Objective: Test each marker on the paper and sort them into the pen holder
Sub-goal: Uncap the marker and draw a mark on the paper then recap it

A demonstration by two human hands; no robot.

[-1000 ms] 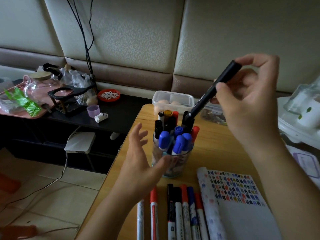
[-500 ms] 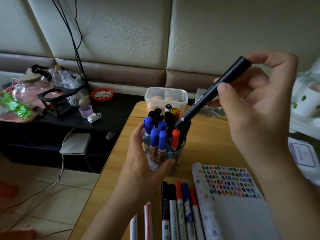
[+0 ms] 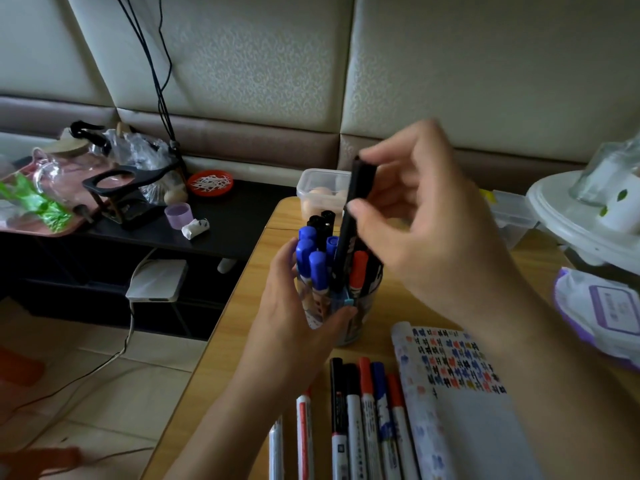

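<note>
black marker (image 3: 344, 244): nearly upright, lower end down among the others in the pen holder (image 3: 363, 306)
right hand (image 3: 426, 220): thumb and fingers pinching its upper half
left hand (image 3: 291, 306): curled round the holder from 9 o'clock
tabletop (image 3: 394, 313): loose markers (image 3: 363, 420) at the holder's 6, paper (image 3: 450, 362) at 5

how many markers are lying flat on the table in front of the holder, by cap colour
black-capped markers: 2
red-capped markers: 3
blue-capped marker: 1
marker with cap colour unclear: 1
total: 7
</note>
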